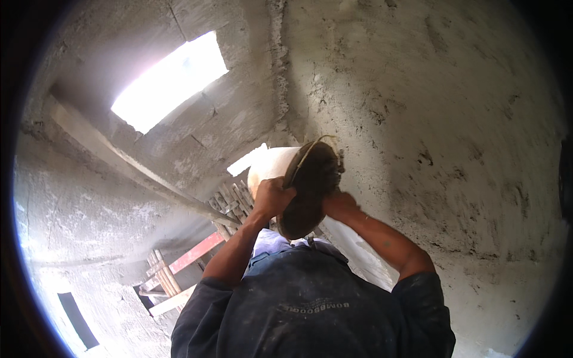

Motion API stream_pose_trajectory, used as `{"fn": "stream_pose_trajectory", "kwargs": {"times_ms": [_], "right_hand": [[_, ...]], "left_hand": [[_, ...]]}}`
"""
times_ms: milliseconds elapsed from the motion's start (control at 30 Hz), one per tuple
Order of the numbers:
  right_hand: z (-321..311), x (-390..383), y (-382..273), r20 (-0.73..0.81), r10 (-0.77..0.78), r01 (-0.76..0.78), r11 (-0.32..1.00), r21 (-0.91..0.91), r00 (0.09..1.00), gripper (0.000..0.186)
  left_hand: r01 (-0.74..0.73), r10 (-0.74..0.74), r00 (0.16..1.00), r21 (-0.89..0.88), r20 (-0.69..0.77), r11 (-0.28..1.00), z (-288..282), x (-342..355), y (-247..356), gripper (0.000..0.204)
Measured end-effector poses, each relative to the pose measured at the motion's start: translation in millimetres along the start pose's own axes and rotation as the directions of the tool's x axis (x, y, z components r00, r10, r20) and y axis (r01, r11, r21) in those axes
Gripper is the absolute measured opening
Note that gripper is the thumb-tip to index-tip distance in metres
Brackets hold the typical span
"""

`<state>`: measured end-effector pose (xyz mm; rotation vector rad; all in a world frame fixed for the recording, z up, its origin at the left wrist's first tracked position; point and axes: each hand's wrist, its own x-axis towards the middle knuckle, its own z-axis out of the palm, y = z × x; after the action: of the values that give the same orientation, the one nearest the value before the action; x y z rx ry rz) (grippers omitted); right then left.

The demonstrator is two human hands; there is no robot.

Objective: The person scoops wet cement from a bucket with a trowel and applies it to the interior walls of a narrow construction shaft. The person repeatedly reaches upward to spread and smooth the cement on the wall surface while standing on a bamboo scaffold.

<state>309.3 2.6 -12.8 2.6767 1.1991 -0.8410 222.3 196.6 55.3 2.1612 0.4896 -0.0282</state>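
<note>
A white bucket [270, 167] is held tilted in front of my torso, its dark, crusted mouth turned up toward me. Around the left part of its rim, my left hand [274, 198] is closed, with the thumb toward the inside. My right hand [341, 207] is curled at the opposite edge of the rim, its fingertips hidden. A thin pale handle [315, 146] arcs over the far end of the mouth. The inside is too dark to show what it contains.
Rough cement walls [453, 149] rise around me, with a bright window opening [173, 80] at far left. A long pole or beam [143, 170] slants down toward wooden slats [233, 200]. Below left lie a red board [197, 250] and several pale timbers [164, 271].
</note>
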Motion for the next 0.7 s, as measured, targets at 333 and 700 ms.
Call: {"fn": "stream_pose_trajectory", "kwargs": {"times_ms": [333,700], "right_hand": [[22.9,-65.7,-11.8,-0.024,-0.045,0.05,0.736,0.675,0.999,0.052],[-4.9,-38.2,11.1,-0.298,0.19,-0.075,0.931,0.358,0.935,0.026]], "left_hand": [[0.006,-0.082,0.982,-0.407,-0.169,0.913,-7.8,-27.1,-32.3,0.019],[0.067,-0.296,0.902,-0.576,-0.314,0.815,22.3,-28.5,-69.8,0.017]]}}
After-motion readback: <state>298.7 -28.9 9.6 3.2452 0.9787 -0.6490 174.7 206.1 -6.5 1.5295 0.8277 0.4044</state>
